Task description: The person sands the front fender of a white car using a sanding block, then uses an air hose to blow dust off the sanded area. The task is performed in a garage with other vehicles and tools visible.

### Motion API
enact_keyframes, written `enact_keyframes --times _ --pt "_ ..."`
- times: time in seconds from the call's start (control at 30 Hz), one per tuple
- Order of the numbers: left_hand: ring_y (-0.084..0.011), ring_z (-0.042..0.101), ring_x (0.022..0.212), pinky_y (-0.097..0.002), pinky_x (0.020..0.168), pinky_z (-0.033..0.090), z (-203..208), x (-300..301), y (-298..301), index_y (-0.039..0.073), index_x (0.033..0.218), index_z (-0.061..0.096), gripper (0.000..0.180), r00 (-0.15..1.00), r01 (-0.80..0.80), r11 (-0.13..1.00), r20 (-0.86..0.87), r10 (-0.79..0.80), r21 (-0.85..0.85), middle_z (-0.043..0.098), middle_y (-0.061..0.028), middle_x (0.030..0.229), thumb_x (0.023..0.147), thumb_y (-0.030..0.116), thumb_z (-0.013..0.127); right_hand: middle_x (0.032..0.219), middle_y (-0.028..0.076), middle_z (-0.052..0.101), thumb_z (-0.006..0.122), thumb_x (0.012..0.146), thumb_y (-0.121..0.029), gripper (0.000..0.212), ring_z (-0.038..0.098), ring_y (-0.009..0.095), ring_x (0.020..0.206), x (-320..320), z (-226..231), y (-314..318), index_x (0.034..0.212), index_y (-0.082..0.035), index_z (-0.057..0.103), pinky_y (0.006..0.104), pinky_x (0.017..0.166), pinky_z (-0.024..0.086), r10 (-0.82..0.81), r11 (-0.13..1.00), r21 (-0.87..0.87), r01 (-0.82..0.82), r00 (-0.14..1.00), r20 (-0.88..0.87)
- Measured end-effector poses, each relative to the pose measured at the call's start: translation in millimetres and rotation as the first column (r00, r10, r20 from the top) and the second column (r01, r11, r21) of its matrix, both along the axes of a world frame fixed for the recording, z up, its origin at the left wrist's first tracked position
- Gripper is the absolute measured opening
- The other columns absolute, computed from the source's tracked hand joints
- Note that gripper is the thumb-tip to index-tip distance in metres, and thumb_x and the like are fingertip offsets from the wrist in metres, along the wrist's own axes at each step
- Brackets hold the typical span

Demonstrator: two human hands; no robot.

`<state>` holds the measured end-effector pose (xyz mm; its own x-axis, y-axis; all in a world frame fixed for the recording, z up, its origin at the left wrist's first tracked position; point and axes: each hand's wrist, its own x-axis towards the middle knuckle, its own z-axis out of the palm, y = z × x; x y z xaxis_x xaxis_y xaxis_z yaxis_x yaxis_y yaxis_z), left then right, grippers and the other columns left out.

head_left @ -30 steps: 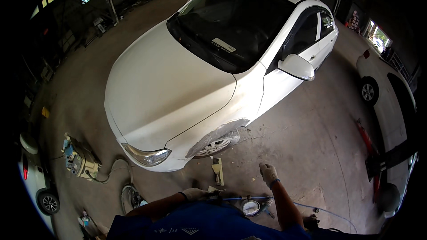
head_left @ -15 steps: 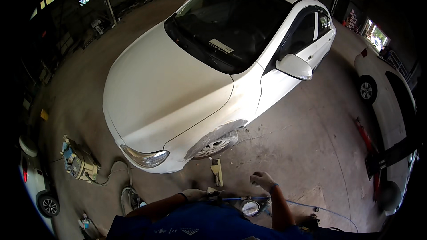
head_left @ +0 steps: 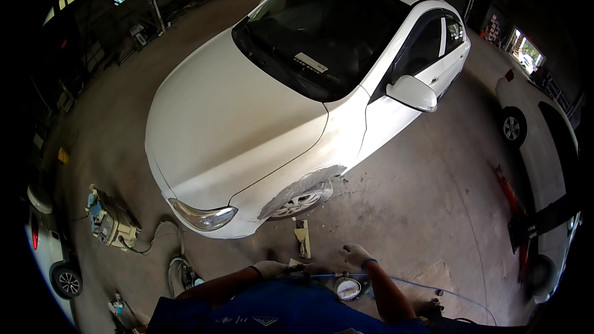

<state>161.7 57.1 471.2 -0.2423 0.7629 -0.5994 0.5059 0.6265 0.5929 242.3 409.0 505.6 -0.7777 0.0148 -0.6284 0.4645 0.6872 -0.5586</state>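
Both of my hands wear pale gloves. Low in the middle, my left hand (head_left: 270, 268) is closed around something small by a flat, light-and-dark piece (head_left: 298, 266); I cannot make out its kind. My right hand (head_left: 355, 255) is raised to the right of it, fingers curled together, and whatever may be in them is hidden. Below and between the hands are a blue hose (head_left: 396, 280) and a round white-topped can or dial (head_left: 348, 288). Ahead stands a white car (head_left: 235, 124) with a grey, filler-like patch (head_left: 300, 187) around its front wheel arch.
On the floor before the wheel lies a pale strip with a scraper-like piece (head_left: 302, 238). To the left stands a beige wheeled machine (head_left: 117, 229) with a dark hose (head_left: 167, 226). Other cars (head_left: 52, 253) flank both sides; a red stand (head_left: 508, 192) is at right.
My right hand has moved slightly left and down, toward my left hand. The left hand stays nearly in place. The whole view has shifted a little.
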Motion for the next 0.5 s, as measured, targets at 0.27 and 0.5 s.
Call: enact_keyframes --times 0.27,0.5 --pt "-0.0366 0.068 0.097 -0.0488 0.084 0.052 42.4 -26.5 8.9 0.012 0.116 0.066 0.038 0.974 0.078 0.982 -0.195 -0.111 -0.172 0.07 -0.0187 0.103 0.093 0.04 0.055 0.118 0.008 0.07 0.056 0.091 -0.028 0.028 0.064 0.032 0.113 33.4 -6.4 -53.0 0.11 -0.018 0.074 0.0579 0.095 0.043 0.69 0.518 0.44 -0.733 0.663 0.292" --pt "-0.0358 0.069 0.091 -0.0502 0.078 0.053 113.5 -40.9 63.2 0.012 0.112 0.064 0.028 0.904 0.274 0.949 -0.295 -0.309 -0.156 0.071 -0.0155 0.094 0.092 0.029 0.054 0.117 0.007 0.071 0.055 0.091 -0.023 0.029 0.063 0.032 0.116 29.2 -40.6 -50.8 0.114 -0.018 0.073 0.056 0.1 0.041 0.752 0.428 0.45 -0.783 0.585 0.303"
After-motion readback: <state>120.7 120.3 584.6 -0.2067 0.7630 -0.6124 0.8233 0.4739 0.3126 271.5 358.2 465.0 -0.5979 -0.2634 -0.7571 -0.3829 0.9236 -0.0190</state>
